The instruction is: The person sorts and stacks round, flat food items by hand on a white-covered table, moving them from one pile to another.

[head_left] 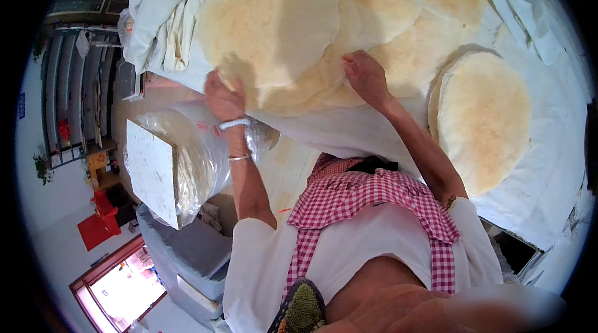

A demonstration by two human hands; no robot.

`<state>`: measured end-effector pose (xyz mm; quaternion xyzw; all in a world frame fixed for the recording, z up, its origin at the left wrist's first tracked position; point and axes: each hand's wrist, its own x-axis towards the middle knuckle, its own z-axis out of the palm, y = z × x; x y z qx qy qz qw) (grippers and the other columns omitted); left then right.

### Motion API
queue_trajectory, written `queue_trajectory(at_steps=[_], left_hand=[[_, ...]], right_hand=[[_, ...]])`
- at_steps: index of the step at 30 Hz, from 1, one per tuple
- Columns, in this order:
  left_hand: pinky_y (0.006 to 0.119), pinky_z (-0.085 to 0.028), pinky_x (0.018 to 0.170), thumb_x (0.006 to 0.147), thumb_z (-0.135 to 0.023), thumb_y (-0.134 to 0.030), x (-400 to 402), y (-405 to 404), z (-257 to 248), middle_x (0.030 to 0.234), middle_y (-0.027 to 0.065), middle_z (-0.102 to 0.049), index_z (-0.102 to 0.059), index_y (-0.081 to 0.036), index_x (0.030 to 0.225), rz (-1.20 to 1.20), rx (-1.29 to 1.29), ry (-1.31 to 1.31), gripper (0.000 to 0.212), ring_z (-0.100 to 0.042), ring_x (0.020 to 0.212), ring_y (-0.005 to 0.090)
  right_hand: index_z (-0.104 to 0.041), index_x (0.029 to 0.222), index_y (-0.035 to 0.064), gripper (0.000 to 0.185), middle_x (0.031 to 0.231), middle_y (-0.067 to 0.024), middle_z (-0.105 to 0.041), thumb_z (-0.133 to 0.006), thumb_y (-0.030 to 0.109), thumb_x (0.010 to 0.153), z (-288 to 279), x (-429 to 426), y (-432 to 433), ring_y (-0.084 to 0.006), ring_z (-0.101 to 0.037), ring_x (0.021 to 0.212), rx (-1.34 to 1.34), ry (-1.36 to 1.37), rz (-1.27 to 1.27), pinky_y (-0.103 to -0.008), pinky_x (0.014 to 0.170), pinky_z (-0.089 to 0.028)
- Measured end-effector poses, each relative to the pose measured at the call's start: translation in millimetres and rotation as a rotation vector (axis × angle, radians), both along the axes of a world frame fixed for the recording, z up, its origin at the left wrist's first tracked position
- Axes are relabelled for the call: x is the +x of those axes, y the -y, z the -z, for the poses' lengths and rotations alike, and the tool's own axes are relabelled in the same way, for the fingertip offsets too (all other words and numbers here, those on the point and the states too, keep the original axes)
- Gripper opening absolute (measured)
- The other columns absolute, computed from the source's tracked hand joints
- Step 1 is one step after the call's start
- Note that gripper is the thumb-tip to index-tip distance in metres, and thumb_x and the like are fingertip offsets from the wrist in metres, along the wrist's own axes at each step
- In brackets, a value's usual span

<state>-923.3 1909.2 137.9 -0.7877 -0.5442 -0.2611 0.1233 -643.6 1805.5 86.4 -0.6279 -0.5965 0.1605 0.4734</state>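
Observation:
Large round flatbreads (261,20), thin and pale with light brown patches, lie overlapping on a white cloth over a table. My left hand (225,94), slightly blurred, is at the near left edge of these breads, its fingers bent around what looks like a bread's edge. Over the near middle of the spread, my right hand (364,73) has its fingers curled in; whether they pinch an edge cannot be told. A neat stack of round flatbreads (486,122) rests on the cloth to the right of my right forearm.
Bunched white cloth (175,20) lies at the table's left side. Left of me, a plastic bag of stacked flatbreads (205,146) has a white board (152,172) against it. A grey-covered seat (187,249) stands below it. An open doorway (124,291) is at lower left.

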Motion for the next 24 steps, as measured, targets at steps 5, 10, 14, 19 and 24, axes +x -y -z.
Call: queue_trajectory(at_steps=[5, 10, 14, 19, 24], left_hand=[[0.040, -0.035, 0.083, 0.065, -0.061, -0.030, 95.7, 33.1, 31.9, 0.101, 0.0186, -0.049, -0.045, -0.003, 0.105, 0.356, -0.197, -0.019, 0.050, -0.045, 0.097, 0.0329], [0.038, -0.040, 0.073, 0.067, -0.056, -0.026, 130.1, 21.2, 36.9, 0.092, 0.0147, -0.052, -0.048, -0.007, 0.098, 0.300, -0.180, -0.182, 0.038, -0.049, 0.089, 0.0279], [0.035, -0.043, 0.058, 0.071, -0.048, -0.017, 132.1, 0.3, 42.1, 0.077, 0.0099, -0.055, -0.050, -0.008, 0.084, 0.285, -0.156, -0.367, 0.015, -0.055, 0.074, 0.0244], [0.037, -0.044, 0.050, 0.073, -0.044, -0.011, 121.2, 4.5, -2.0, 0.065, 0.0094, -0.055, -0.050, -0.010, 0.082, 0.276, -0.145, -0.083, 0.011, -0.055, 0.060, 0.0267], [0.035, -0.045, 0.060, 0.072, -0.047, -0.012, 117.0, 54.0, 22.4, 0.083, 0.0091, -0.055, -0.048, -0.008, 0.098, 0.385, -0.258, -0.113, 0.026, -0.054, 0.074, 0.0259]], right_hand=[[-0.049, 0.096, -0.0015, 0.028, 0.081, -0.0136, -0.055, -0.051, 0.008, 0.070, 29.0, 12.5, -0.2, -0.0212, -0.055, 0.069, -0.102, -0.308, 0.224, -0.0289, 0.060, -0.044], [-0.046, 0.104, -0.0035, 0.033, 0.086, -0.0083, -0.055, -0.049, 0.012, 0.075, -3.1, 13.0, -5.8, -0.0114, -0.053, 0.065, -0.396, -0.871, 0.141, -0.0228, 0.057, -0.044], [-0.046, 0.102, -0.0038, 0.033, 0.078, -0.0059, -0.054, -0.051, 0.016, 0.075, -3.2, 16.7, -12.4, -0.0097, -0.050, 0.060, -0.375, -1.061, 0.067, -0.0225, 0.053, -0.042], [-0.038, 0.107, -0.0049, 0.040, 0.070, -0.0065, -0.052, -0.052, 0.012, 0.073, -6.0, 12.8, -15.4, -0.0100, -0.049, 0.053, -0.335, -1.080, 0.125, -0.0230, 0.046, -0.041], [-0.030, 0.113, -0.0040, 0.050, 0.069, -0.0085, -0.052, -0.052, 0.005, 0.070, -9.6, -6.8, -18.8, -0.0131, -0.051, 0.051, -0.221, -1.127, 0.161, -0.0244, 0.046, -0.043]])
